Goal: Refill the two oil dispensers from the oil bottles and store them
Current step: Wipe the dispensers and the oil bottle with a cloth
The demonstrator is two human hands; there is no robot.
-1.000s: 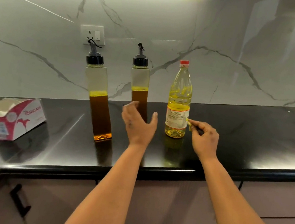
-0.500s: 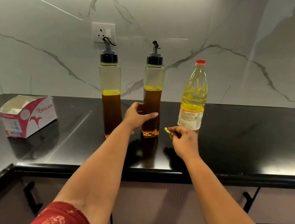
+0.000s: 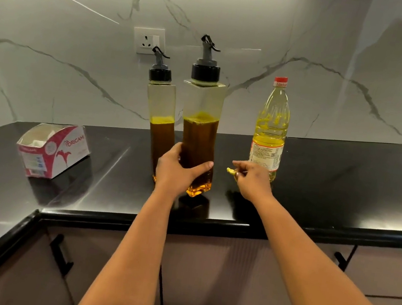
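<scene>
Two tall square oil dispensers with black pour spouts hold dark amber oil. My left hand (image 3: 179, 172) grips the nearer dispenser (image 3: 202, 116) low on its body, lifted slightly off the black counter (image 3: 344, 188). The other dispenser (image 3: 161, 121) stands just behind and to its left. A clear plastic oil bottle (image 3: 271, 126) with a red cap and pale yellow oil stands to the right. In front of that bottle my right hand (image 3: 251, 181) pinches a small yellowish scrap (image 3: 230, 171) between its fingertips.
An open pink-and-white tissue box (image 3: 51, 150) lies on the counter at the left. A wall socket (image 3: 149, 40) sits on the marble backsplash behind the dispensers. Brown cabinet fronts with black handles (image 3: 61, 254) run below the counter's edge.
My left hand reached forward, closed around the right dispenser and brought it nearer and upward. My right hand kept pinching the scrap and stayed by the oil bottle.
</scene>
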